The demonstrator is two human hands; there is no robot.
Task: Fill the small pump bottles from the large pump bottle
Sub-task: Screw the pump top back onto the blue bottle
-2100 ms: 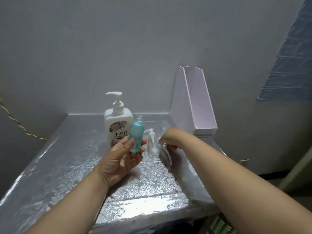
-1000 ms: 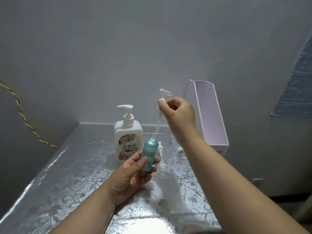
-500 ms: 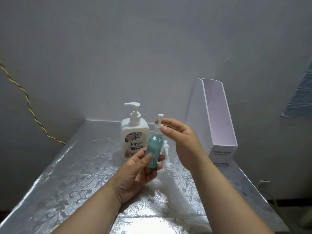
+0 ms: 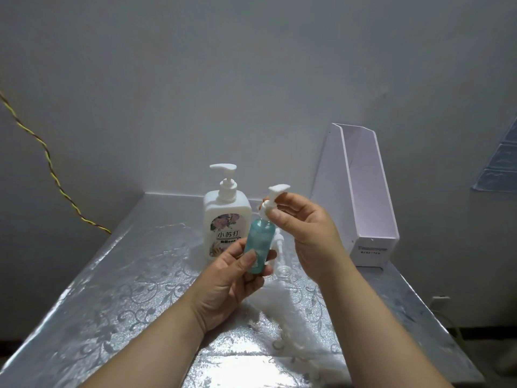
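Note:
My left hand (image 4: 232, 278) grips a small teal pump bottle (image 4: 258, 246) upright above the table, thumb across its front. Its white pump head (image 4: 272, 200) sits on the neck, and my right hand (image 4: 303, 228) pinches the collar of that pump between thumb and fingers. Just behind and left stands the large white pump bottle (image 4: 226, 219) with a flowered label and its nozzle pointing left. A small clear pump bottle (image 4: 281, 254) stands on the table behind the teal one, mostly hidden by it and my hands.
The table (image 4: 117, 289) is covered in shiny silver patterned foil and sits in a wall corner. A white upright file holder (image 4: 363, 208) stands at the back right. A yellow twisted cable (image 4: 50, 169) runs down the left wall.
My right hand lifted the pump from the table, fed its tube into the teal bottle and lowered it onto the neck. It now holds the pump's collar. The view shifted.

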